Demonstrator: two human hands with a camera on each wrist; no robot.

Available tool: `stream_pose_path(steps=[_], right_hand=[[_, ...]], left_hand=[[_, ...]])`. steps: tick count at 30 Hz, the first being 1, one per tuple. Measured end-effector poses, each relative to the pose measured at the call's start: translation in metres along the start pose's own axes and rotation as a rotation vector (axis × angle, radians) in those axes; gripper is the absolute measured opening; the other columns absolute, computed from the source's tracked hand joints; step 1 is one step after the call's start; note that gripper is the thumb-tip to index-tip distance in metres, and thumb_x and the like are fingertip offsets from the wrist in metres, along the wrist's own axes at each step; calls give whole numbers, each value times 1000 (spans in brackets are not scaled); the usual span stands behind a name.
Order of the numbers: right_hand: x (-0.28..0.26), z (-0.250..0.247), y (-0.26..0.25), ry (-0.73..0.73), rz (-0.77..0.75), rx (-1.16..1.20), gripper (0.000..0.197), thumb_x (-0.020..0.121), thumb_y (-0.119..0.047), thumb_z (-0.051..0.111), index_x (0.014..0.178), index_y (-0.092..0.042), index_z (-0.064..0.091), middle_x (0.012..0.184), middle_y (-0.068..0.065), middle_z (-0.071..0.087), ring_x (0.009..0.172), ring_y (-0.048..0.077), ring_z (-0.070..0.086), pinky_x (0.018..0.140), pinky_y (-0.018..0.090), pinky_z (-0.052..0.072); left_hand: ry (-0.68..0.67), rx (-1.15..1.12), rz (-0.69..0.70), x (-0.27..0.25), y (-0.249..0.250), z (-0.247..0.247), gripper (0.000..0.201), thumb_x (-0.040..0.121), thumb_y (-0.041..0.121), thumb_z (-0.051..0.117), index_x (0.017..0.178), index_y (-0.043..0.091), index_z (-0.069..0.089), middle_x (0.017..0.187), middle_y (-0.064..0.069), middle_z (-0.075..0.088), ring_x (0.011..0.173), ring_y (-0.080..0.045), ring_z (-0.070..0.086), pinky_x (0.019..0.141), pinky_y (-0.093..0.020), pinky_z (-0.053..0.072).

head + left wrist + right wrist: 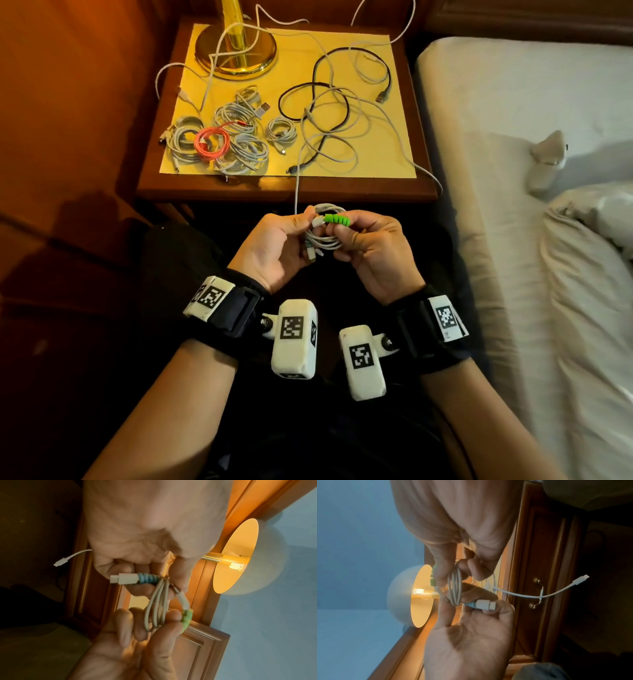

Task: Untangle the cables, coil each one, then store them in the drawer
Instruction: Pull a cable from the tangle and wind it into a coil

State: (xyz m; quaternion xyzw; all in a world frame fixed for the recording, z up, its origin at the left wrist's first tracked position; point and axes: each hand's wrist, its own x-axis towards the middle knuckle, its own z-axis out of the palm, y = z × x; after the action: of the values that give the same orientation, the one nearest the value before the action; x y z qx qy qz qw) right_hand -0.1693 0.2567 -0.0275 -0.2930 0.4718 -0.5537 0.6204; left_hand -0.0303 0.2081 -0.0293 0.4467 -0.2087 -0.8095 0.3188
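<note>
Glossy wooden nightstand (284, 190); both hands' grip (270, 246) (373, 246) around smooth white cable coil (325, 236).

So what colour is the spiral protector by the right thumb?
Bright green spiral protector, clearest in the head view.

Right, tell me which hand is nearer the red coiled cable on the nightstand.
Left. The left hand is held in front of the nightstand, more on the side of the red coiled cable. The right hand is across from it, farther right. Both hold a white cable.
</note>
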Motion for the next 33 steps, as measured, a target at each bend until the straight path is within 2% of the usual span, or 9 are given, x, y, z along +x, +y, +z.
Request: stream_pose_path(steps=[4, 7, 11, 15, 18, 20, 26, 30, 33], right_hand=[[2, -1, -3, -58, -16, 57, 14, 87, 9, 48, 80, 4, 59, 79, 15, 63, 65, 13, 63, 48, 21, 32], [3, -2, -3, -26, -105, -178, 14, 85, 10, 56, 79, 3, 67, 77, 12, 64, 62, 15, 54, 50, 25, 33], [7, -7, 1, 18, -246, -584, 14, 80, 6, 69, 92, 2, 75, 72, 6, 53, 64, 5, 47, 60, 19, 36], [7, -6, 0, -19, -290, -903, 23, 79, -10, 67, 99, -4, 75, 84, 13, 56, 75, 18, 54, 69, 31, 43], [3, -3, -6, -85, -202, -839, 37, 76, -28, 61, 105, -8, 74, 94, 8, 53, 82, 13, 55, 72, 21, 41], [2, -1, -5, -40, -194, -774, 35, 80, -36, 63, 102, -10, 75, 96, 9, 55, 85, 13, 56, 75, 25, 43], [9, 2, 4, 98, -295, -757, 12, 77, -13, 78, 88, -12, 73, 87, 8, 62, 73, 14, 56, 71, 34, 50], [7, 5, 5, 120, -286, -630, 21, 73, -14, 79, 88, -19, 65, 87, 14, 67, 79, 36, 62, 73, 51, 54], [8, 7, 1, 164, -228, -467, 43, 71, -12, 81, 105, -21, 58, 84, 16, 66, 71, 28, 64, 64, 38, 55]], left_hand=[[-51, -30, -5, -1, 1, -2, 20, 74, 21, 58, 61, 9, 67, 72, -6, 60, 64, -18, 63, 60, -26, 55], [-76, 42, 18, -3, 3, -5, 19, 74, 24, 59, 61, 13, 67, 66, -2, 61, 60, -14, 61, 57, -22, 51], [-40, 245, 27, -4, 11, -4, 15, 73, 29, 66, 70, 16, 74, 74, -2, 66, 73, -15, 59, 73, -30, 43], [37, 347, 27, -2, 12, -4, 23, 86, 25, 64, 67, 18, 74, 77, 0, 67, 79, -15, 58, 73, -28, 42], [53, 314, 26, -2, 14, -6, 20, 86, 28, 66, 70, 17, 73, 75, 2, 68, 83, -16, 60, 80, -32, 43], [52, 304, 33, -3, 15, -7, 21, 87, 28, 66, 72, 16, 73, 74, 3, 68, 81, -15, 60, 79, -31, 42], [61, 328, 66, -2, 15, -5, 22, 89, 30, 63, 73, 17, 72, 73, 5, 67, 71, -10, 58, 68, -23, 45], [78, 334, 92, -1, 15, -4, 19, 91, 27, 62, 78, 16, 72, 76, 1, 67, 75, -12, 60, 66, -21, 47], [81, 296, 116, -1, 14, -4, 17, 91, 24, 61, 83, 14, 72, 79, 0, 68, 78, -14, 62, 68, -22, 48]])
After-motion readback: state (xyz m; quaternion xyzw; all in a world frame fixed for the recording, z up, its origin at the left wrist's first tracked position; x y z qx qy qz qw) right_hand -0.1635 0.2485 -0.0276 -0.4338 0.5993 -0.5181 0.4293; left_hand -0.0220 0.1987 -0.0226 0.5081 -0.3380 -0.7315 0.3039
